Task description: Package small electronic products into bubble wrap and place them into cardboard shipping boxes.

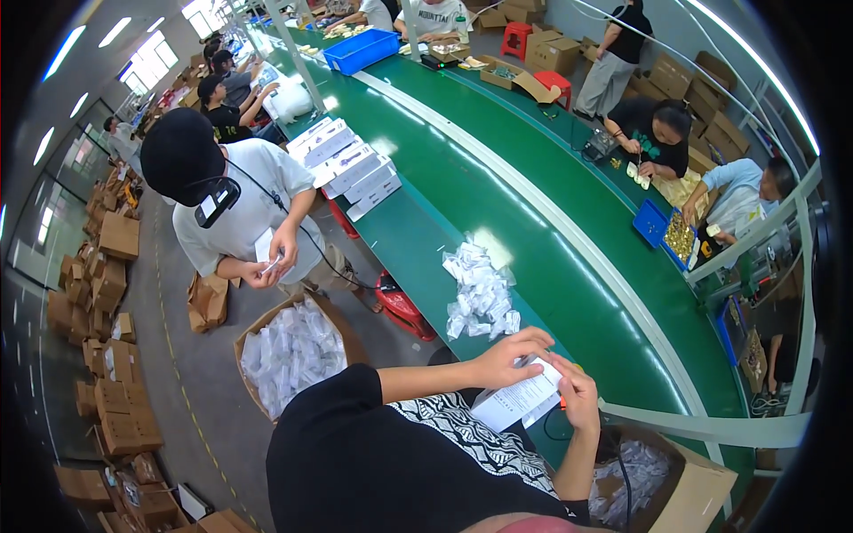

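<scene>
A small white carton (508, 407) with fine print on its side is held upright in front of my body, at the edge of the green work surface. From the left, my left hand (508, 362) bends over its top end, fingers reaching across. My right hand (579, 391) grips the opposite side near the same end, its fingertips close to the left ones. My fingers hide part of that end, so I cannot tell whether a flap is raised. Just beyond my left hand lies a heap of small clear plastic bags with white pieces (480, 289).
Stacked white boxes (346, 164) stand farther along the green conveyor table (498, 213). Large cartons of bagged parts sit left (293, 351) and right (635, 480). A person in a white shirt (258, 191) stands left; others work across the belt. A blue bin (362, 51) stands far off.
</scene>
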The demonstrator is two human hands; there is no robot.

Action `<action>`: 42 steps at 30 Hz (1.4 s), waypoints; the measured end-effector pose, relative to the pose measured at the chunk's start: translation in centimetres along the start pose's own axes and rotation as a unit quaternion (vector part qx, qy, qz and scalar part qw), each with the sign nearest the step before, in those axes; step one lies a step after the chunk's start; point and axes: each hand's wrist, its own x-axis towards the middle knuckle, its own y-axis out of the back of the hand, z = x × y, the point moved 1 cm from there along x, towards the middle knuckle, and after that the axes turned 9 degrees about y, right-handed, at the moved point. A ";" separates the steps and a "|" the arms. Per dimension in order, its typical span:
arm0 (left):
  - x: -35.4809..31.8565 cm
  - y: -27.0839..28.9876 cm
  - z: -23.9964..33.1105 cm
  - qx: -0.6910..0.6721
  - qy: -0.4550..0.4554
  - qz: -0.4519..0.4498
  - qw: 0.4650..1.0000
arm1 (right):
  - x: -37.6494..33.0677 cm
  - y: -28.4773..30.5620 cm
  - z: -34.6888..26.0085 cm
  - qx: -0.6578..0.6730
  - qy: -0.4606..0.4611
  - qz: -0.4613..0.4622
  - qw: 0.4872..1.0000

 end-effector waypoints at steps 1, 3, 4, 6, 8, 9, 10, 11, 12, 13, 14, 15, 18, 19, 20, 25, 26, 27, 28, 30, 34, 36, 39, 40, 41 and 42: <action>-0.3 -0.3 -0.3 0.002 0.001 0.001 1.000 | 0.0 -0.4 0.1 0.005 -0.005 0.005 1.000; -0.5 -1.4 -1.1 0.012 0.030 0.000 0.999 | 0.1 -1.4 1.1 0.039 -0.025 0.045 0.998; -0.6 -1.8 -1.6 0.017 0.044 -0.002 0.999 | 0.2 -2.0 1.7 0.073 -0.045 0.086 0.993; -0.6 -2.2 -1.8 -0.010 0.051 0.025 0.998 | 0.1 -3.3 2.3 0.105 -0.070 0.133 0.983; -0.3 -2.5 -1.9 -0.058 0.059 0.081 0.993 | 0.6 -4.8 2.5 0.099 -0.063 0.195 0.974; -0.3 -2.6 -2.0 -0.063 0.059 0.074 0.994 | 0.7 -5.0 2.6 0.094 -0.058 0.226 0.968; -0.4 -2.2 -2.3 -0.074 0.072 0.057 0.993 | 0.8 -5.0 2.8 0.091 -0.059 0.236 0.966; -0.5 -1.8 -2.7 -0.086 0.085 0.040 0.992 | 0.8 -5.0 3.1 0.146 -0.047 0.236 0.960; -0.7 -1.8 -2.7 -0.097 0.099 0.029 0.990 | 0.5 -5.0 3.4 0.201 -0.036 0.232 0.951; -0.8 -1.9 -2.7 -0.101 0.099 0.025 0.990 | 0.4 -5.1 3.7 0.256 -0.024 0.225 0.940; -0.8 -1.9 -2.7 -0.082 0.108 0.027 0.990 | 0.3 -5.7 3.9 0.253 -0.025 0.232 0.939; -0.8 -1.9 -2.6 -0.064 0.117 0.031 0.991 | 0.3 -6.8 4.0 0.275 -0.030 0.286 0.918; -1.1 -2.3 -1.9 -0.024 0.127 0.046 0.991 | 0.2 -8.5 4.6 0.319 -0.042 0.382 0.866; -1.2 -2.5 -1.5 -0.004 0.126 0.054 0.991 | 0.1 -8.6 4.7 0.285 -0.033 0.384 0.878; -1.4 -2.7 -1.3 0.017 0.125 0.063 0.990 | 0.0 -8.6 4.8 0.251 -0.023 0.385 0.888; -0.6 -1.7 -1.7 0.023 0.098 0.069 0.992 | 0.6 -7.6 5.0 0.330 -0.010 0.340 0.881; -0.9 -1.5 -2.0 0.003 0.080 0.045 0.996 | 0.2 -7.0 5.2 0.332 -0.011 0.335 0.882; -1.2 -1.3 -2.0 -0.017 0.061 0.019 0.998 | -0.9 -6.2 5.4 0.303 0.008 0.294 0.907; -1.4 -1.1 -2.0 -0.037 0.041 -0.007 0.998 | -2.0 -5.5 5.6 0.272 0.028 0.252 0.928; -1.3 -1.1 -1.8 -0.026 0.048 -0.005 0.998 | -2.1 -5.3 5.4 0.242 0.048 0.209 0.946; -0.5 -1.3 -1.7 -0.004 0.064 -0.002 0.998 | -0.8 -5.1 4.1 0.254 0.009 0.231 0.939; -0.1 -1.3 -1.9 0.001 0.070 0.005 0.998 | -0.8 -5.5 4.6 0.208 0.003 0.248 0.946; -0.4 -2.1 -1.2 -0.007 0.069 0.074 0.995 | -0.6 -5.7 4.6 0.194 0.003 0.243 0.950; -0.5 -2.1 -1.0 -0.012 0.067 0.108 0.992 | -0.3 -5.6 4.5 0.202 0.007 0.230 0.952; -0.7 -1.8 -1.1 -0.010 0.066 0.107 0.992 | -0.1 -5.5 4.4 0.209 0.011 0.217 0.953; -1.1 -1.3 -1.4 -0.022 0.057 0.096 0.994 | -0.1 -5.4 4.2 0.211 0.011 0.218 0.953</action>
